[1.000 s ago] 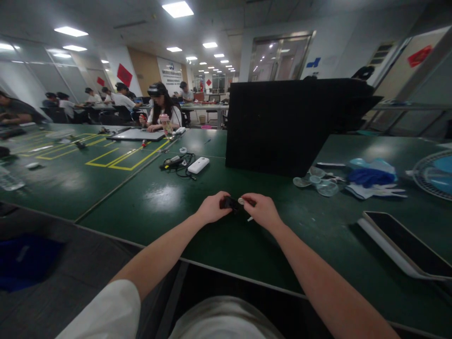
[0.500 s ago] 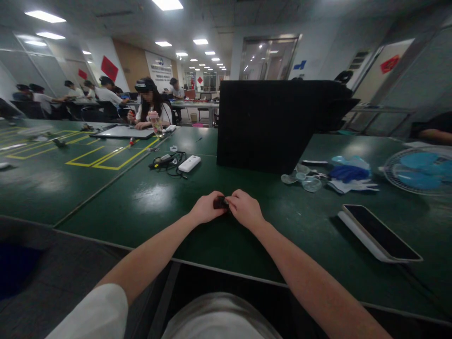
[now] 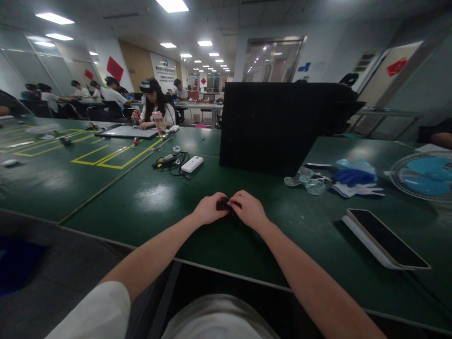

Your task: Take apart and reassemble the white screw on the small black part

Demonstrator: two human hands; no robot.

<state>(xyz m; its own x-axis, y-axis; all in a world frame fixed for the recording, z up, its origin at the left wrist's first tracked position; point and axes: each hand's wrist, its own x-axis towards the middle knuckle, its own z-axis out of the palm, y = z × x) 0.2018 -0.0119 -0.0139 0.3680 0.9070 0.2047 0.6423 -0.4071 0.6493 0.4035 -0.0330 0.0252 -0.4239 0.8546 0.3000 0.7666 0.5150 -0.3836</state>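
**Hold the dark piece firm, let the right fingertips do the fine work**

The left hand (image 3: pixel 211 208) has thumb and fingers closed round a small dark piece (image 3: pixel 222 204), gripping its left side. The right hand (image 3: pixel 249 209) has thumb and forefinger nearly together at the piece's right side, pinching what looks like a small pale bit (image 3: pixel 229 203); its shape is too small to make out. The piece sits between the two sets of fingertips, low over the green table (image 3: pixel 300 214); contact with the tabletop is hidden.

To do this well, I would let the left fingers act as a clamp and make only small moves with the right, pressing straight toward the left grip, not across it. Tilting the piece to uncover the meeting point should help, as the fingers hide much of it.

Beyond the fingertips stands a black box (image 3: pixel 261 127); a white box (image 3: pixel 192 164) lies ahead and leftward, and a phone (image 3: pixel 390 238) well to their right.
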